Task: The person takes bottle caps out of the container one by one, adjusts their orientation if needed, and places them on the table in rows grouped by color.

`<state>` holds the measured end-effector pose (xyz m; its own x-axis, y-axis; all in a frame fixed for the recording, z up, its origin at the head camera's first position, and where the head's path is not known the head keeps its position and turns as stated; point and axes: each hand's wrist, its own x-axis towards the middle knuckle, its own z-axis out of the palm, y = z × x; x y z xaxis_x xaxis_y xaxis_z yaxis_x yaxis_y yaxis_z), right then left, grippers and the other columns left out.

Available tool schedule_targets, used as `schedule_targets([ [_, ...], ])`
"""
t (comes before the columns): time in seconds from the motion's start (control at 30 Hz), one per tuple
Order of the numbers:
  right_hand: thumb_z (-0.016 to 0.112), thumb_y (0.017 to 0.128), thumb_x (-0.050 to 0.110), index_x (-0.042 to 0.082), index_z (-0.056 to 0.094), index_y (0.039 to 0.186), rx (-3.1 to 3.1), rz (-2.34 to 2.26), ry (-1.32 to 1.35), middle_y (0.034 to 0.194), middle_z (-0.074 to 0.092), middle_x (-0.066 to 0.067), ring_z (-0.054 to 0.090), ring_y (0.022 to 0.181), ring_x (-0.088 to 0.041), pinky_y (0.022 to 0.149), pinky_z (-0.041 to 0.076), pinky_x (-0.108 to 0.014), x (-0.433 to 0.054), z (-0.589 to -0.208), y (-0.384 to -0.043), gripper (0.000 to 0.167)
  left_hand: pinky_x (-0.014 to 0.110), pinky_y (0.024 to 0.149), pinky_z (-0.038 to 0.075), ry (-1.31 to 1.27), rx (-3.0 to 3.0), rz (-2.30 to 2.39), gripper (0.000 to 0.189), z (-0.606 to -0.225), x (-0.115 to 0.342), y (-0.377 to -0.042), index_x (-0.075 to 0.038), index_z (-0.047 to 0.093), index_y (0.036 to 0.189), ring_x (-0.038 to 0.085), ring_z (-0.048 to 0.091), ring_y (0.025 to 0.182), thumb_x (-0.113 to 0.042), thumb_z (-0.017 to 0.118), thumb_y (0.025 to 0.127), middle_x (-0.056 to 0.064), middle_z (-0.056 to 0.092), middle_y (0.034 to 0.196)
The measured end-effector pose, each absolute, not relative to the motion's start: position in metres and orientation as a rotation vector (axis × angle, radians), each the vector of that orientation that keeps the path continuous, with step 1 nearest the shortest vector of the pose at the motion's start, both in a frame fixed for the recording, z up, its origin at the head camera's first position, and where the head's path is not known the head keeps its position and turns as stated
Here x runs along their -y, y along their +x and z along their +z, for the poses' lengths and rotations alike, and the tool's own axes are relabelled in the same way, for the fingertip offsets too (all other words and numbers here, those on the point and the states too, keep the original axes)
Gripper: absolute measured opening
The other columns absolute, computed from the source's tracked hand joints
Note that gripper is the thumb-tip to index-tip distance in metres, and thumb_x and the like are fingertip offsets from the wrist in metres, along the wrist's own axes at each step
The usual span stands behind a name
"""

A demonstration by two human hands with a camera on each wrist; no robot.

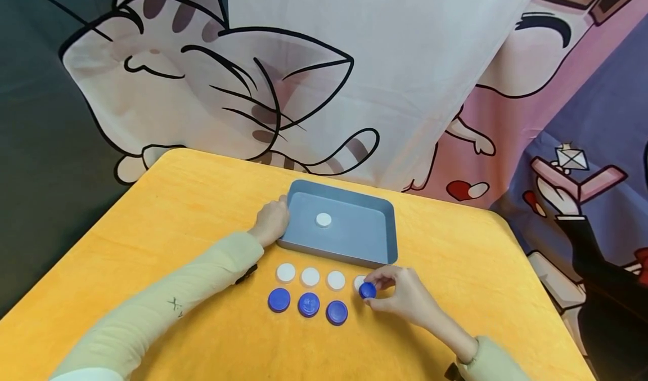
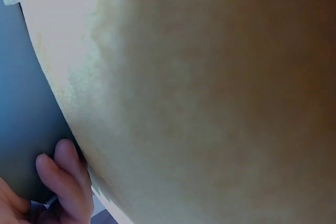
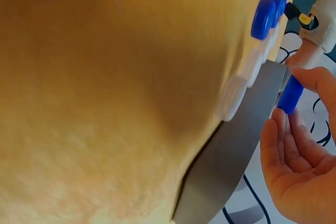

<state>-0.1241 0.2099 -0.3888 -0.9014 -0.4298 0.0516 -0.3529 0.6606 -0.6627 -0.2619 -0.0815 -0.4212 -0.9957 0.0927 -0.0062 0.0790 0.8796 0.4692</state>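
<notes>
Between the thumb and fingers of my right hand [image 1: 407, 296] is a blue bottle cap [image 1: 367, 290], held up off the table; the right wrist view shows this blue cap [image 3: 290, 95] pinched on edge. Just behind it, a white cap [image 1: 359, 282] is partly covered. My left hand [image 1: 271, 222] grips the left end of a grey-blue tray [image 1: 344, 252], its fingers [image 2: 63, 182] curled against the wall in the left wrist view. Inside the tray lies one white cap [image 1: 323, 220].
In front of the tray runs a row of several white caps, the leftmost white cap [image 1: 286, 273] near my left forearm. Nearer me lie three blue caps, with one blue cap [image 1: 309, 304] in their middle. A printed cloth [image 1: 405, 43] hangs behind the yellow table [image 1: 202, 201].
</notes>
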Motion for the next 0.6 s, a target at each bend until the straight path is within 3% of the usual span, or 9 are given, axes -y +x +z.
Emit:
schedule_targets([
  [0.37, 0.084, 0.068, 0.013, 0.01, 0.071, 0.091, -2.686, -1.083, -0.645, 0.08, 0.068, 0.006, 0.06, 0.072, -0.005, 0.067, 0.054, -0.023, -0.212, -0.405, -0.102, 0.026, 0.04, 0.061, 0.056, 0.132, -3.036, 0.747, 0.027, -0.421, 0.081, -0.261, 0.007, 0.051, 0.116, 0.032, 0.068, 0.073, -0.011, 0.035, 0.103, 0.022, 0.065, 0.081],
  [0.6, 0.085, 0.068, 0.019, 0.015, 0.071, 0.087, -2.69, -1.053, -0.633, 0.081, 0.068, 0.01, 0.058, 0.071, 0.0, 0.065, 0.051, -0.02, -0.21, -0.414, -0.095, 0.024, 0.039, 0.062, 0.056, 0.126, -3.034, 0.741, 0.027, -0.421, 0.081, -0.261, 0.006, 0.052, 0.115, 0.032, 0.068, 0.073, -0.012, 0.036, 0.103, 0.021, 0.065, 0.081],
])
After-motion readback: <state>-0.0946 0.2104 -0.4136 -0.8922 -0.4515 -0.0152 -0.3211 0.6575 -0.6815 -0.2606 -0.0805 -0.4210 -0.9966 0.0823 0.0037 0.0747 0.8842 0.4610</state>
